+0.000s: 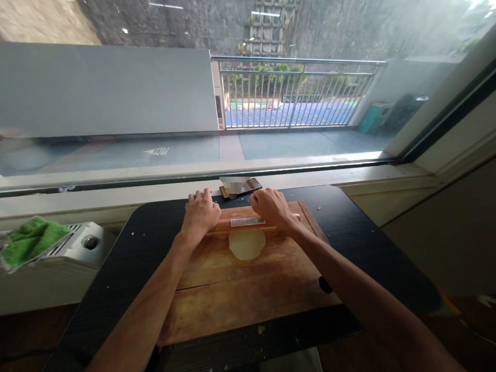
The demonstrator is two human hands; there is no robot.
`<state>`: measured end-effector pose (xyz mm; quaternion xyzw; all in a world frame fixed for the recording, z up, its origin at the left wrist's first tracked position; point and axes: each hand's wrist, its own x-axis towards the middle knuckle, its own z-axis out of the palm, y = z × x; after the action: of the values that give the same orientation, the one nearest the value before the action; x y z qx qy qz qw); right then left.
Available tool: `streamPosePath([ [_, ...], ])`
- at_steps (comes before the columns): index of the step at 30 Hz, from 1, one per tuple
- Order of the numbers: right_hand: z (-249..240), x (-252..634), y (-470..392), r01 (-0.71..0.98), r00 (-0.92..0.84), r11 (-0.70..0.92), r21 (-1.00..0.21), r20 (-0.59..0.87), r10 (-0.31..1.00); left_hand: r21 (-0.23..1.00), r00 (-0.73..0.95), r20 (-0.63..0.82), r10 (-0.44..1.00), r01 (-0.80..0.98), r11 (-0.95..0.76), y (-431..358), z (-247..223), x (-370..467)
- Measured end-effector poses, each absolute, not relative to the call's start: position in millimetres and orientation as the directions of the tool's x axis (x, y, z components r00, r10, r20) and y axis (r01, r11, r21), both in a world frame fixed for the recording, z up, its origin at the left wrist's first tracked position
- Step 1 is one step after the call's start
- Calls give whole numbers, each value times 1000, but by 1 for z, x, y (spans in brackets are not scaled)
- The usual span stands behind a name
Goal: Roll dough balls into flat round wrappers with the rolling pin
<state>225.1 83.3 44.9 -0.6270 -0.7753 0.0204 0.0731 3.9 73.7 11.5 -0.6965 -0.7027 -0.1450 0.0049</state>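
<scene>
Left hand (200,212) and right hand (272,206) press palms-down, fingers curled over rolling pin (248,223); mid-roll on dough (247,244), board (248,289); next likely needs even pressure.

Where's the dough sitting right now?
The dough lies flat near the far end of the wooden board, just in front of the rolling pin that the left hand and right hand press on.
</scene>
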Motion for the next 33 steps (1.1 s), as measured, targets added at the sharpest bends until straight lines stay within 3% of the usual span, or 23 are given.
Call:
streamPosePath([
  [11,44,229,63,963,-182,177,-206,-9,983,75,77,95,992,994,-84,50,15,7],
  [22,43,228,20,952,-147,148,-266,24,989,36,166,214,963,983,-178,5,12,4],
  [33,39,225,-7,966,-154,178,-189,135,979,151,127,338,932,971,-187,-23,17,15],
])
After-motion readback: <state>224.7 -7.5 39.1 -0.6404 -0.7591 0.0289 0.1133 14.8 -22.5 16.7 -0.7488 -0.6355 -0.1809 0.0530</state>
